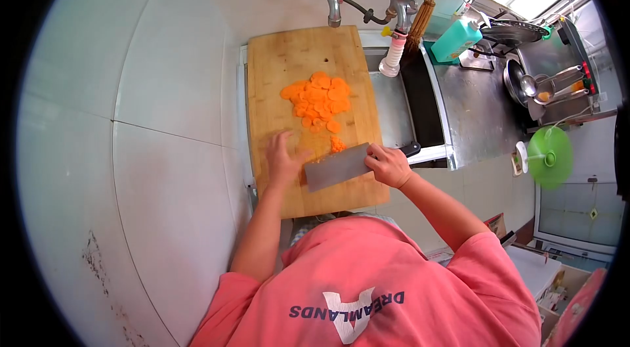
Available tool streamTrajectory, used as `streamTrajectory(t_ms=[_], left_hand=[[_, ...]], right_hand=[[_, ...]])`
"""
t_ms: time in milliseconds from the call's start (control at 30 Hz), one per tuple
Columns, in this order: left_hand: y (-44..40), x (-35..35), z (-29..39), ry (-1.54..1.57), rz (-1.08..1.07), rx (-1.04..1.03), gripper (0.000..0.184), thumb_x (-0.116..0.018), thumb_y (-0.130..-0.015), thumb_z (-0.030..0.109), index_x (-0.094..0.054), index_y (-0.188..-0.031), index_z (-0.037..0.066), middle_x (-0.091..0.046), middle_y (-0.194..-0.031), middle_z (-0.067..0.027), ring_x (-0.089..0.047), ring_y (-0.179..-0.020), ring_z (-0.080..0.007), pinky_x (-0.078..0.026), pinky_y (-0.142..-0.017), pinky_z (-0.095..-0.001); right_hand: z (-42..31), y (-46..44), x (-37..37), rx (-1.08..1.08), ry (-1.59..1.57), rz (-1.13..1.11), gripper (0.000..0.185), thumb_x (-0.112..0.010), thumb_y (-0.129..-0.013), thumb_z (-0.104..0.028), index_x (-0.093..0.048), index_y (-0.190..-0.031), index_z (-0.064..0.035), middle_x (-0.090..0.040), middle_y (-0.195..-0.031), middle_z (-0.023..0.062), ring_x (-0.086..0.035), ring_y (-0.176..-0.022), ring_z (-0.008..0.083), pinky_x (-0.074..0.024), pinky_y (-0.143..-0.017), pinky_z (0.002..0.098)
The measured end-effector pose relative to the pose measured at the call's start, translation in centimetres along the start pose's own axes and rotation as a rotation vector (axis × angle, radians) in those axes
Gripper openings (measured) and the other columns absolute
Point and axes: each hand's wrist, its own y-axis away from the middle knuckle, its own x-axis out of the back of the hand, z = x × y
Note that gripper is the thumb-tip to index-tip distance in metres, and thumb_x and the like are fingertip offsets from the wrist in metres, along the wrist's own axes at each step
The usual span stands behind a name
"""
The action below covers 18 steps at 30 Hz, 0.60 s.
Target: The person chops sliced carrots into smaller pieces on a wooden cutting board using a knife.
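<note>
My right hand [388,165] is closed on a cleaver [338,168], whose broad blade lies low over the near part of a wooden cutting board [272,61]. The dark handle end sticks out past my fingers. At the blade's left end, my left hand [283,158] has its fingers apart and holds nothing that I can see. Beyond the blade's upper edge lies a small heap of diced carrot [337,144]. Farther up the board is a loose pile of carrot slices [318,99].
The board rests across a metal sink [392,97]. Above it hang a tap [334,2] and another tap with a white spout [391,55]. To the right stand a turquoise bottle [456,40], a wok [514,78] and a green plastic item [550,158]. A tiled wall [177,130] borders the left.
</note>
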Motion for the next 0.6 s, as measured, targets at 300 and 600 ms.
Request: streamTrajectory(t_ms=[300,600], left_hand=[[0.1,-2.5,1.1,-0.129,-0.369,-0.093,0.087,-0.073,-0.065,0.058,-0.041,-0.131,0.011,-0.037,-0.139,-0.0073,-0.037,-0.122,-0.0312,-0.027,-0.098,-0.0478],[-1.7,-4.4,3.1,-0.256,-0.36,-0.119,0.087,-0.075,-0.067,0.051,-0.037,-0.134,0.011,-0.036,-0.14,-0.0077,-0.038,-0.121,-0.0316,-0.028,-0.097,-0.0478]], right_hand=[[1.5,0.9,1.4,-0.058,-0.003,0.064,0.013,-0.06,-0.061,-0.004,-0.053,-0.07,-0.009,-0.05,-0.083,0.0045,-0.058,-0.065,0.0196,-0.0456,-0.05,0.0316],[1.6,1.6,2.1,-0.057,-0.017,0.043,0.015,-0.06,-0.058,-0.004,-0.053,-0.071,-0.008,-0.05,-0.085,0.0056,-0.058,-0.068,0.0197,-0.0469,-0.051,0.0321]])
